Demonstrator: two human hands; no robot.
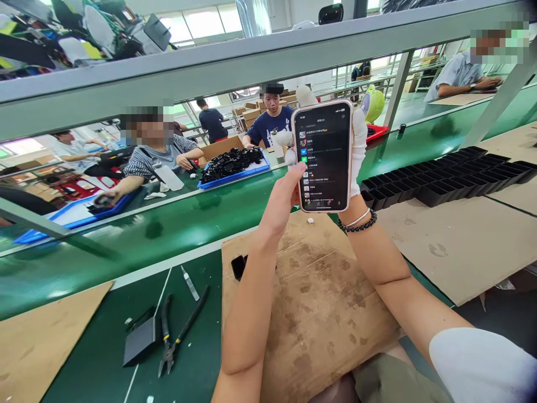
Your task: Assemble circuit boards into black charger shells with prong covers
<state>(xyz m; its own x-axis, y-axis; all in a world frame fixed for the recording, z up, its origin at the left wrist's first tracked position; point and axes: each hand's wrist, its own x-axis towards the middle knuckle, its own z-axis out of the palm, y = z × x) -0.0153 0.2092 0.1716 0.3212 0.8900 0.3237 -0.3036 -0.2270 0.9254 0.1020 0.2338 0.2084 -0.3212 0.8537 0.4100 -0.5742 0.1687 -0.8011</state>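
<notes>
A smartphone [323,157] with a pale pink case is held upright before me, its dark screen showing a list of rows. My right hand [358,148], in a white glove, grips it from behind and along its right edge. White gloved fingertips also show past the phone's top and left edges. At the lower left edge is my left hand [287,193], closed against the phone with a bare digit over the screen; its other fingers are mostly hidden. Below, a small black piece [239,267] lies on a stained cardboard sheet [319,302], partly behind my left forearm.
On the green bench left lie cutting pliers [168,350], a black box-like part [141,340] and a slim tool [190,284]. Rows of black open boxes [444,179] stand right. Across, co-workers sit by a blue tray [235,176] of black parts. A metal beam [251,61] runs overhead.
</notes>
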